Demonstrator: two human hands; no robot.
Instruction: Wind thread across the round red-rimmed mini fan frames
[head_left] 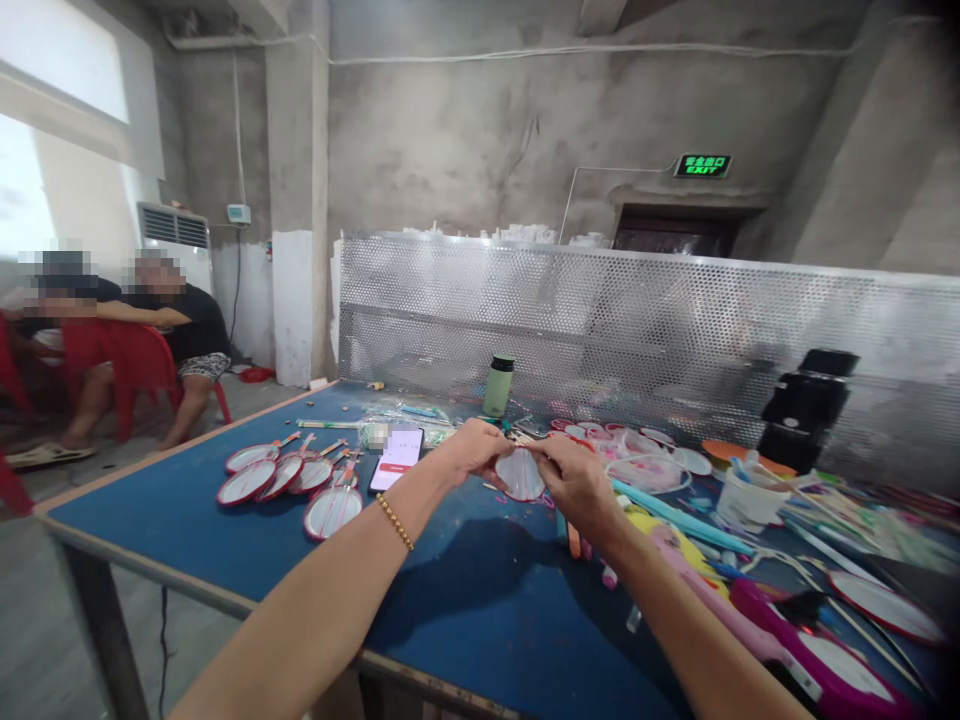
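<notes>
Both hands are raised over the middle of the blue table, gripping a small round fan [520,476] with a white face and red rim. My left hand [477,450], a gold bead bracelet on its wrist, pinches the fan's upper left edge. At the upper right edge, my right hand [576,478] has its fingers closed on the rim. Whether a smaller piece sits between the fingertips is too fine to tell. Several similar round fans [247,482] with short handles lie in a cluster to the left, beside a lit phone [397,460].
A green tumbler [498,386] stands behind the hands, before a perforated metal panel [637,330]. On the right are a white tub [750,498], balloon-like strips [682,515], a magenta tool [817,650] and a black device [806,410]. Two people sit on red chairs [146,365] at far left.
</notes>
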